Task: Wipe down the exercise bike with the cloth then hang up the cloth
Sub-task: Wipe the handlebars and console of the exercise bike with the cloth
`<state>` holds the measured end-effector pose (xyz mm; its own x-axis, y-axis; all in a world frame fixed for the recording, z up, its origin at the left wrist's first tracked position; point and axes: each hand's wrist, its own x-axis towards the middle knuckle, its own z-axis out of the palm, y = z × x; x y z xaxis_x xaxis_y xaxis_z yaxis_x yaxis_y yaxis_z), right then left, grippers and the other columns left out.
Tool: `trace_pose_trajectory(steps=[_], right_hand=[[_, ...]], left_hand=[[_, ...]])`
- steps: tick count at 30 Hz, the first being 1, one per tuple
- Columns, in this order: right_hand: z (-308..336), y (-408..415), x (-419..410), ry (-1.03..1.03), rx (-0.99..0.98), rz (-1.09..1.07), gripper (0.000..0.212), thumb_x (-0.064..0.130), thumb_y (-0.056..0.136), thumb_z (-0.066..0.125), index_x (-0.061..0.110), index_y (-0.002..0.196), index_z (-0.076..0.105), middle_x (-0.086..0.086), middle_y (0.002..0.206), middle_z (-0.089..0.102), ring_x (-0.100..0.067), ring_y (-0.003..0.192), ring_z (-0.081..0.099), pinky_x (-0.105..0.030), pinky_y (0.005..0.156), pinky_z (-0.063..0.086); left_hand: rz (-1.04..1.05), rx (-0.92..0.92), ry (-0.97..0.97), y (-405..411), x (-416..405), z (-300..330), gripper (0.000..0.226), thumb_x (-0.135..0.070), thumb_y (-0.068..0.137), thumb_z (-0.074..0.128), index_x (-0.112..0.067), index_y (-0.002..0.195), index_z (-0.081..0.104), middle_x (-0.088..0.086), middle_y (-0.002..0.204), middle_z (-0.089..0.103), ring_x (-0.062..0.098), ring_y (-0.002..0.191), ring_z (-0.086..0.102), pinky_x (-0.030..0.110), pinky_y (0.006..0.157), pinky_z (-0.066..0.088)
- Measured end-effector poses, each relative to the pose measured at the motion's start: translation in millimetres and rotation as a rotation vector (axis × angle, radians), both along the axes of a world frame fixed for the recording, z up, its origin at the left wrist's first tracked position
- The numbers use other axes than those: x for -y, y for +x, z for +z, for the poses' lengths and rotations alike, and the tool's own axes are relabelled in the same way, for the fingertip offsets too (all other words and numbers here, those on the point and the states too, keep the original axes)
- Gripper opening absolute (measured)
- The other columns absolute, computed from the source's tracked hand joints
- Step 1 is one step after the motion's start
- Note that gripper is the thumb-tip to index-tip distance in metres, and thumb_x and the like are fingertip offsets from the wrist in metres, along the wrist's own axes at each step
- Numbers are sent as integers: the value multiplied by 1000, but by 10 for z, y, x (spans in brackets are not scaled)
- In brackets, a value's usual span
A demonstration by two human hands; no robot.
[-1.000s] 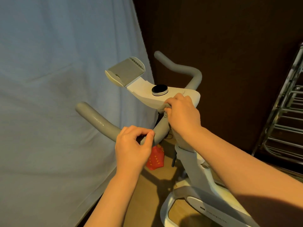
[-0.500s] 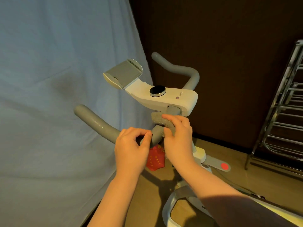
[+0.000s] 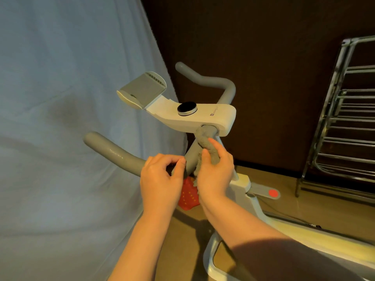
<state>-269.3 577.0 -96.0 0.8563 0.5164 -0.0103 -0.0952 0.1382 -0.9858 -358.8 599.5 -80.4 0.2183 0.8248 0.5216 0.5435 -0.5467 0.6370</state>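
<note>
Handlebar stem wipe: right hand grips cloth around handlebar; left hand curled, steadying bar; best stroked full-length, cloth kept wrapped snug.

The right hand hides part of the grey terry cloth; the chrome wire rack is cut off by the right edge.

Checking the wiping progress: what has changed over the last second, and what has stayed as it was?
The right hand, gripping the grey cloth, slid down from the white console onto the grey handlebar stem below it. The left hand still holds the left handlebar at the same spot.
</note>
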Motion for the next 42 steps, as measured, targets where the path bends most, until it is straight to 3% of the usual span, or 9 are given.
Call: trace_pose_trajectory(steps=[4, 8, 13, 18, 21, 29, 32, 38, 42], right_hand=[[-111, -95, 44, 32, -12, 15, 27, 13, 95, 57, 30, 115, 62, 6, 118, 54, -3, 104, 55, -6, 81, 44], [1, 82, -63, 41, -74, 9, 25, 11, 95, 55, 32, 107, 61, 2, 119, 58, 0, 92, 55, -2, 71, 41], [-22, 98, 57, -44, 350, 57, 30, 11, 93, 59, 22, 121, 63, 9, 109, 46, 2, 97, 49, 5, 78, 30], [144, 515, -127, -320, 747, 174, 34, 15, 96, 53, 22, 130, 56, 1, 129, 45, -19, 121, 42, -31, 88, 46], [225, 592, -83, -431, 1036, 334, 33, 16, 97, 52, 23, 129, 56, 0, 126, 43, -20, 118, 40, -38, 85, 50], [417, 629, -168, -565, 1283, 479, 34, 9, 91, 59, 25, 121, 59, 0, 120, 43, -24, 113, 38, -36, 80, 48], [553, 911, -275, -547, 1243, 679, 27, 17, 94, 58, 27, 119, 63, -1, 118, 47, -24, 109, 44, -40, 85, 46], [506, 846, -360, -648, 1325, 523, 30, 11, 93, 56, 22, 121, 58, -4, 121, 43, -27, 114, 39, -37, 78, 42], [536, 966, -348, -566, 1264, 665, 24, 16, 95, 54, 24, 117, 62, -4, 118, 45, -26, 111, 43, -38, 79, 42]], left_hand=[[-25, 2, -12, -16, -5, 14, 9, -21, 86, 69, -27, 80, 74, -15, 78, 64, 9, 84, 53, 31, 74, 45], [-19, -26, -16, -31, -12, 20, 8, -23, 86, 68, -26, 84, 75, -14, 81, 65, 9, 87, 54, 30, 76, 45], [-19, -47, -10, -23, -5, 33, 7, -24, 85, 69, -26, 85, 75, -13, 80, 65, 10, 87, 54, 31, 75, 46], [-30, -53, -52, -40, -41, 73, 5, -25, 84, 71, -26, 82, 76, -12, 78, 65, 10, 85, 54, 35, 76, 47], [-10, -52, -38, -14, -43, 72, 6, -24, 83, 71, -24, 79, 76, -11, 75, 65, 12, 83, 54, 37, 75, 47], [58, -10, -5, 48, -9, 9, 10, -26, 83, 70, -23, 74, 74, -10, 72, 64, 12, 80, 54, 33, 73, 45], [50, -5, -7, 44, -41, 7, 16, -35, 79, 64, -25, 71, 73, -12, 70, 63, 8, 77, 53, 28, 71, 44], [59, 9, -6, 40, -17, -11, 13, -32, 77, 64, -25, 70, 73, -13, 69, 64, 7, 77, 54, 22, 72, 41], [63, 3, 15, 34, -37, -13, 13, -33, 77, 65, -26, 71, 74, -13, 69, 64, 9, 77, 55, 23, 72, 42]])
